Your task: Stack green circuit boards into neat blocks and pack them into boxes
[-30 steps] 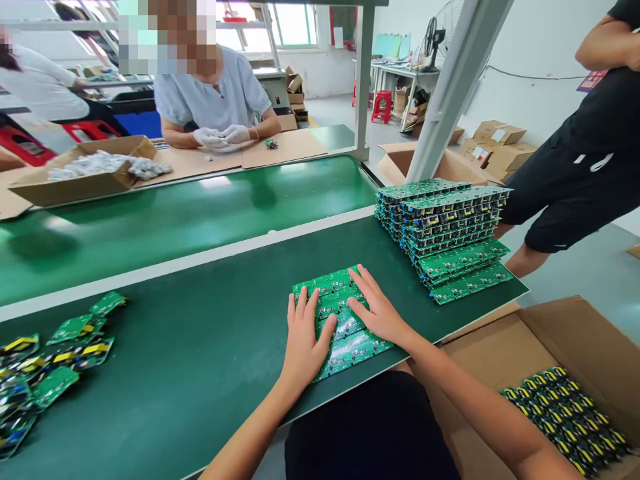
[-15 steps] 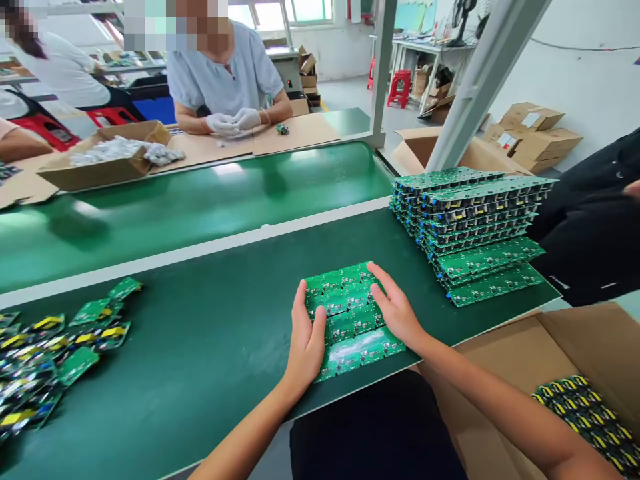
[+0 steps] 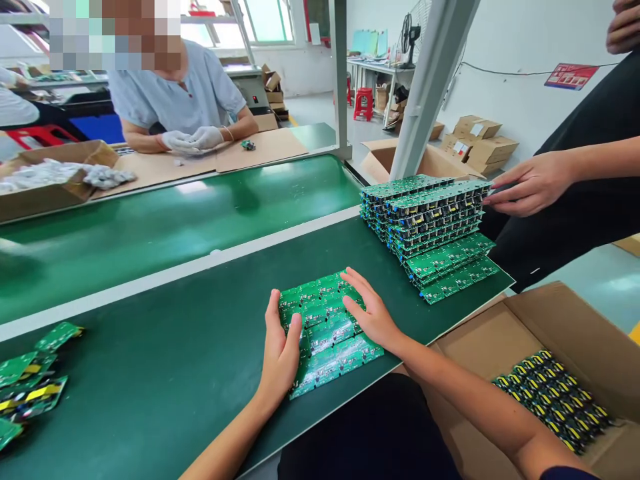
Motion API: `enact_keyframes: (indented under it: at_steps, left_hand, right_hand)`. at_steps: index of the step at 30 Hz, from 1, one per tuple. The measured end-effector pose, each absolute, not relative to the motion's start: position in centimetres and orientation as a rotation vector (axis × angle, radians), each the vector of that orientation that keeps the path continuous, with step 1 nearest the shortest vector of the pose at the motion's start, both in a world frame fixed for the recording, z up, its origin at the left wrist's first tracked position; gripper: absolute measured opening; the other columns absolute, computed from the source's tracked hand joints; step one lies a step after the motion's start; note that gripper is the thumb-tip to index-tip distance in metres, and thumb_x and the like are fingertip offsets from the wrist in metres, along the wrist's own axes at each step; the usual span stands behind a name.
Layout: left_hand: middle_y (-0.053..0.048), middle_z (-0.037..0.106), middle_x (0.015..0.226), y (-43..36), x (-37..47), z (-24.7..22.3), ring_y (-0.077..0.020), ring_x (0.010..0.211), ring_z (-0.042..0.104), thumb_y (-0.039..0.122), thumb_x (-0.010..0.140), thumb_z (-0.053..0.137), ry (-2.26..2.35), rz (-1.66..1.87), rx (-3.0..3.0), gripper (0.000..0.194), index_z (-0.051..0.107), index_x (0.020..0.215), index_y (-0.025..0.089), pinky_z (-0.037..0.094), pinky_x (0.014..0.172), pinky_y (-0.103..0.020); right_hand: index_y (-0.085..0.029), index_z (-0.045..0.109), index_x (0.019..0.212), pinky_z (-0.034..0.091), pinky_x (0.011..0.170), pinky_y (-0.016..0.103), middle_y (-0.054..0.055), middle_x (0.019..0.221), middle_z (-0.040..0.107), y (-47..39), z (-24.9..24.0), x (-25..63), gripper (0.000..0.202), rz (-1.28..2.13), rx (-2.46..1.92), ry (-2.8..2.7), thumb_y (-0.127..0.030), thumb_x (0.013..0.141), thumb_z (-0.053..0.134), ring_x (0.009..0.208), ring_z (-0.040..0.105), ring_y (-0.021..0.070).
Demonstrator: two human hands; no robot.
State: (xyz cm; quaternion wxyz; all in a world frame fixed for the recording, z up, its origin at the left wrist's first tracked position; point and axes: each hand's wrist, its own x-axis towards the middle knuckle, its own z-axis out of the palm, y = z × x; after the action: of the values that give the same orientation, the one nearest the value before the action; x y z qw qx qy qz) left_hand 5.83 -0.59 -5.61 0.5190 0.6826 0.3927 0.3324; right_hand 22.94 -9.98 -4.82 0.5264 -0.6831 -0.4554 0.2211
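Observation:
A green circuit board panel [image 3: 333, 331], scored into several strips, lies on the dark green worktop near its front edge. My left hand [image 3: 280, 357] grips its left side, thumb over the top face. On the opposite side, my right hand [image 3: 373, 319] holds the right edge with its fingers over the upper right corner. Farther right stands a tall stack of circuit boards [image 3: 440, 223], with the lower ones jutting toward me. Another person's hand [image 3: 533, 183] touches the stack's right end.
Separate small boards [image 3: 37, 373] lie at the left. A white rail [image 3: 215, 257] divides the worktop from a green belt [image 3: 260, 193]. Across it sits a co-worker with gloved hands [image 3: 193, 140]. An open carton [image 3: 550, 310] with boards [image 3: 555, 400] is below right. A post [image 3: 425, 93] rises behind the stack.
The view has swung to the right. The other person's hand has come to the stack's right end. Both my hands keep their hold on the panel.

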Motion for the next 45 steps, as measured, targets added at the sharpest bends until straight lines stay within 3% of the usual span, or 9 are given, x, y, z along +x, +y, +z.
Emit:
enact_keyframes:
  at_steps: [7, 14, 21, 25, 29, 34, 39, 45]
  left_hand:
    - [-0.006, 0.022, 0.163, -1.2, 5.1, -5.9, -0.0216, 0.151, 0.018, 0.061, 0.093, 0.03, 0.684, 1.099, 1.646, 0.069, 0.012, 0.152, 0.03, 0.019, 0.124, -0.043]
    - [0.003, 0.022, 0.162, -0.9, 5.3, -5.2, -0.0259, 0.15, 0.019, 0.082, 0.077, 0.012, 0.758, 1.232, 1.855, 0.087, -0.002, 0.152, 0.038, 0.024, 0.123, -0.048]
    - [0.012, 0.03, 0.158, 0.3, 6.1, -2.9, -0.0243, 0.151, 0.016, 0.072, 0.085, 0.024, 0.494, 1.399, 1.796, 0.066, 0.015, 0.147, 0.05, 0.015, 0.125, -0.051]
    - [0.01, 0.025, 0.16, 0.4, 6.1, -2.9, -0.0246, 0.151, 0.016, 0.077, 0.082, 0.014, 0.634, 1.395, 1.854, 0.073, 0.007, 0.148, 0.047, 0.019, 0.124, -0.05]
    - [0.005, 0.02, 0.162, 0.2, 5.6, -3.8, -0.0264, 0.151, 0.018, 0.082, 0.076, 0.005, 0.801, 1.325, 1.913, 0.084, -0.005, 0.15, 0.043, 0.024, 0.122, -0.049]
    - [0.01, 0.027, 0.16, 0.4, 5.6, -4.5, -0.024, 0.151, 0.018, 0.072, 0.086, 0.021, 0.515, 1.429, 1.849, 0.07, 0.012, 0.15, 0.045, 0.017, 0.125, -0.05]
    - [0.0, 0.033, 0.159, 1.0, 5.9, -4.8, -0.0246, 0.15, 0.021, 0.073, 0.084, 0.033, 0.233, 1.612, 1.855, 0.084, 0.02, 0.153, 0.028, 0.014, 0.125, -0.046]
    - [-0.001, 0.032, 0.159, 1.0, 5.8, -4.8, -0.0251, 0.15, 0.022, 0.073, 0.083, 0.037, 0.205, 1.631, 1.883, 0.086, 0.021, 0.153, 0.027, 0.014, 0.125, -0.046]
  right_hand:
    - [-0.032, 0.039, 0.148, 0.026, 0.123, 0.041, 0.0, 0.155, 0.038, -10.4, -4.5, 22.4, 0.055, 0.525, -1.499, -1.011, -0.054, 0.098, 0.038, 0.146, 0.03, 0.0184]
    - [-0.032, 0.031, 0.151, 0.03, 0.122, 0.047, 0.0, 0.155, 0.039, -10.6, -4.0, 21.9, 0.052, 0.323, -1.353, -1.07, -0.046, 0.101, 0.029, 0.146, 0.031, 0.0203]
    - [-0.033, 0.029, 0.152, 0.031, 0.122, 0.047, -0.001, 0.154, 0.039, -8.9, -2.3, 22.5, 0.051, 0.235, -1.32, -1.14, -0.042, 0.102, 0.027, 0.145, 0.032, 0.0209]
    - [-0.031, 0.027, 0.153, 0.032, 0.122, 0.048, 0.001, 0.154, 0.04, -8.1, -2.0, 22.8, 0.054, 0.245, -1.344, -1.144, -0.045, 0.101, 0.025, 0.145, 0.032, 0.022]
    - [-0.036, 0.032, 0.15, 0.029, 0.123, 0.049, -0.002, 0.153, 0.041, -8.3, -2.5, 22.4, 0.048, 0.265, -1.229, -1.147, -0.036, 0.102, 0.03, 0.145, 0.033, 0.022]
    - [-0.035, 0.033, 0.15, 0.03, 0.122, 0.052, -0.003, 0.153, 0.041, -8.8, -2.9, 22.2, 0.049, 0.22, -1.191, -1.165, -0.03, 0.101, 0.032, 0.144, 0.034, 0.0227]
    - [-0.031, 0.041, 0.147, 0.028, 0.123, 0.047, -0.004, 0.152, 0.042, -8.7, -2.9, 22.2, 0.049, 0.18, -0.972, -1.209, -0.022, 0.099, 0.037, 0.144, 0.035, 0.0205]
    - [-0.029, 0.042, 0.147, 0.028, 0.123, 0.047, -0.004, 0.152, 0.043, -8.7, -2.9, 22.2, 0.05, 0.148, -0.94, -1.227, -0.022, 0.098, 0.038, 0.143, 0.036, 0.0209]
